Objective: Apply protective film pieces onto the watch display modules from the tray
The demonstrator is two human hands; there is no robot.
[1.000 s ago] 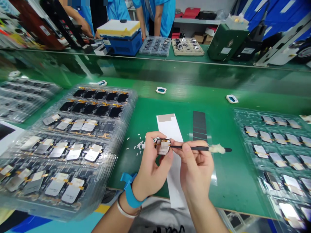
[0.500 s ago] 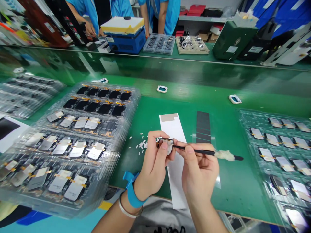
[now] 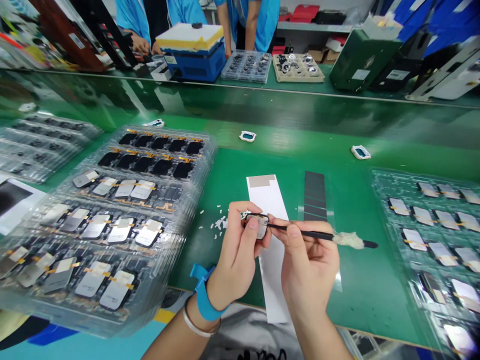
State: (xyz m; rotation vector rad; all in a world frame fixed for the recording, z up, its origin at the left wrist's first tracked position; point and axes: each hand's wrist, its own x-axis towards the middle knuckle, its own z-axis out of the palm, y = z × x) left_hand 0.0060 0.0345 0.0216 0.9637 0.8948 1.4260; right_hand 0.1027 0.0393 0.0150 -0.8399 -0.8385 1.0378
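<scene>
My left hand [image 3: 240,250] is closed on a small black-rimmed screen module [image 3: 261,227], its silvery back facing up and the thumb pressed on it. Between the thumb and fingers of my right hand [image 3: 307,260] is a pair of black tweezers [image 3: 315,234], wrapped in pale fluffy material near the far end. The tweezers' tip meets the module's right edge. Under both hands lies a white paper strip [image 3: 273,280] with a grey patch at its top. Small white scraps [image 3: 220,223] are scattered left of the module.
Stacked clear trays [image 3: 146,267] of screen modules fill the left side; another tray [image 3: 397,235] stands right. A dark strip sheet [image 3: 315,195] lies beyond my right hand. Small white frames [image 3: 248,136] rest farther back. Behind a raised shelf with a blue box [image 3: 197,65], people in blue sleeves stand.
Both hands keep nearly the same pose, with the tweezers still at the module's edge. The view shifts slightly. At the back, a person's arm has moved a little.
</scene>
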